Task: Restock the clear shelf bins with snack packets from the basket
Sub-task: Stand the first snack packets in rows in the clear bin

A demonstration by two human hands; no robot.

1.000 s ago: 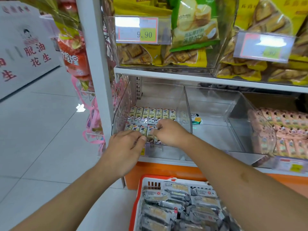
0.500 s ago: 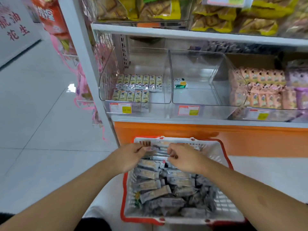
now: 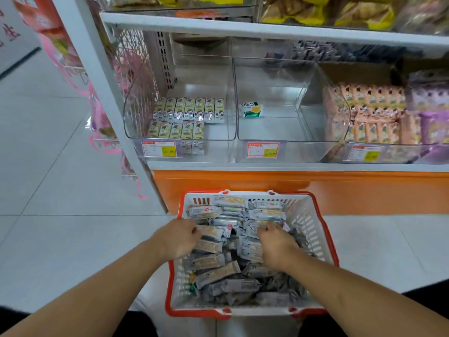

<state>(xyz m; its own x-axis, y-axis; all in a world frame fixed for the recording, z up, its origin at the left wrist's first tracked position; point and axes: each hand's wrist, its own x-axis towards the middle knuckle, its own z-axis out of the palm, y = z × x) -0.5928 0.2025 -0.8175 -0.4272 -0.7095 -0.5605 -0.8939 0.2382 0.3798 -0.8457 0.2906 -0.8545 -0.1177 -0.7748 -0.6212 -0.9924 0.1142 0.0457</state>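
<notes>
A white basket (image 3: pixel 313 229) with a red rim stands on the floor below the shelf, full of grey snack packets (image 3: pixel 223 273). Both my hands are inside it. My left hand (image 3: pixel 178 238) curls its fingers on a packet at the left side of the pile. My right hand (image 3: pixel 274 244) grips packets near the middle. On the shelf above, the left clear bin (image 3: pixel 218 147) holds two rows of small yellow-green packets (image 3: pixel 187 115). The middle clear bin (image 3: pixel 298 132) holds a single packet (image 3: pixel 251 109).
A third bin (image 3: pixel 340 110) at the right holds pink packets, with purple ones beside it. The upper shelf (image 3: pixel 267 27) carries yellow bags. A white shelf post (image 3: pixel 107 93) stands left, with pink wire racks behind it. Tiled floor spreads to the left.
My hands left the left bin and dropped into the basket. Since half a second ago they have sunk deeper among the packets, and the view has tilted down.
</notes>
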